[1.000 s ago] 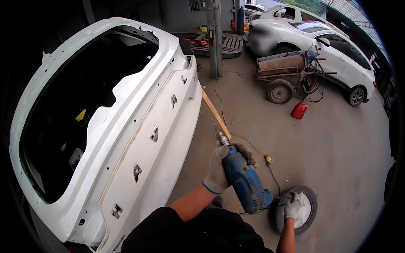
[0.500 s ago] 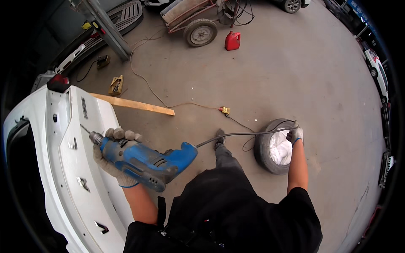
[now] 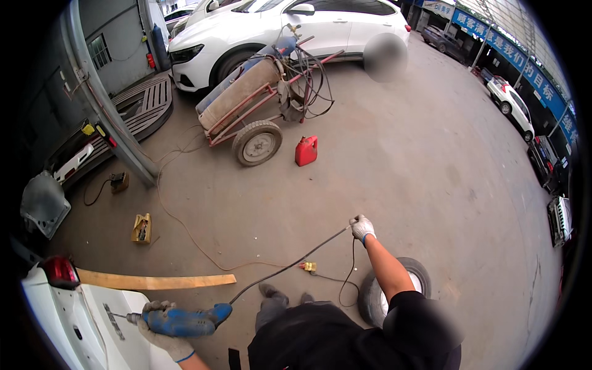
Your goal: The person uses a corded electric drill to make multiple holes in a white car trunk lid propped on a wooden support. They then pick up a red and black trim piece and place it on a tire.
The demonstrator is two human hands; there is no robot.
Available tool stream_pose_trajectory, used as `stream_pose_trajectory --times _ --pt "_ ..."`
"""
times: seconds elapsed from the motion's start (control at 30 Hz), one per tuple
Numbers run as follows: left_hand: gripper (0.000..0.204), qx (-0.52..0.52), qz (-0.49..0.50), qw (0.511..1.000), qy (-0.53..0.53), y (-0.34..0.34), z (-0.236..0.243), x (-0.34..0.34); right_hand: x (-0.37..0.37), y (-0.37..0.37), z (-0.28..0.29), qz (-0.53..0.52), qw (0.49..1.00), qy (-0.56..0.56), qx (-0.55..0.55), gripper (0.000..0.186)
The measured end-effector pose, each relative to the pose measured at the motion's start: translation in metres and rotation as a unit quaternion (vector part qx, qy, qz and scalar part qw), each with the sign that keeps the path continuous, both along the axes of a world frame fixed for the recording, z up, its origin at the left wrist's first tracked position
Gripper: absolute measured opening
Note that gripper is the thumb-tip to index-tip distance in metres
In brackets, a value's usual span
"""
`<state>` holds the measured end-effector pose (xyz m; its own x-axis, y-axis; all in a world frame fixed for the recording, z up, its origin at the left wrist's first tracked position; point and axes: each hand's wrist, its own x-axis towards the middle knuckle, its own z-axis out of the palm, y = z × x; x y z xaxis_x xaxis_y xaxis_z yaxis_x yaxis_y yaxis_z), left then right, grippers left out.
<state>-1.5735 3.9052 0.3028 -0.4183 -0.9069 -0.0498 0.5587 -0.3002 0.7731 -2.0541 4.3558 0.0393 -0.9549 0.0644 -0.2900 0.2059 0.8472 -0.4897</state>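
Note:
My left hand (image 3: 165, 343), in a grey work glove, is closed around a blue power drill (image 3: 180, 322) at the lower left. The drill's thin bit points left, over a white car tailgate panel (image 3: 92, 300) with a red tail lamp (image 3: 60, 271). From the drill's handle end a black power cable (image 3: 279, 269) runs up and right to my gloved right hand (image 3: 361, 228), which grips it at arm's length. Past my hand the cable drops to the floor and reaches a yellow plug connector (image 3: 308, 266).
A tyre (image 3: 371, 301) with white material inside lies by my right arm. Left, a wooden plank (image 3: 166, 282) borders the panel. Ahead are a red jerrycan (image 3: 306, 151), a two-wheeled cylinder cart (image 3: 246, 105) and a white car (image 3: 345, 28). An orange extension cord (image 3: 185, 225) crosses the floor.
The view has tilted up, showing more of the workshop. My right hand has moved forward and away from the tyre with the cable. The drill stays in my left hand.

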Motion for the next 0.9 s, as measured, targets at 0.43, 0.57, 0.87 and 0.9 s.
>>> stream_pose_trajectory --times 0.43,0.57,0.87,0.9 --pt "0.035 0.037 0.065 0.996 -0.04 -0.159 -0.049 -0.073 -0.07 -0.235 -0.004 0.116 0.979 -0.136 -0.097 0.025" --pt "0.034 0.008 0.078 0.997 -0.021 -0.174 -0.059 -0.084 -0.093 -0.278 -0.018 0.123 0.969 -0.157 -0.144 0.022" --pt "0.035 0.016 0.202 0.975 -0.097 -0.2 -0.108 -0.113 -0.166 -0.45 -0.025 0.315 0.934 -0.098 -0.139 0.029" --pt "0.035 0.01 0.212 0.971 -0.111 -0.208 -0.107 -0.117 -0.182 -0.48 -0.03 0.324 0.93 -0.101 -0.141 0.031"
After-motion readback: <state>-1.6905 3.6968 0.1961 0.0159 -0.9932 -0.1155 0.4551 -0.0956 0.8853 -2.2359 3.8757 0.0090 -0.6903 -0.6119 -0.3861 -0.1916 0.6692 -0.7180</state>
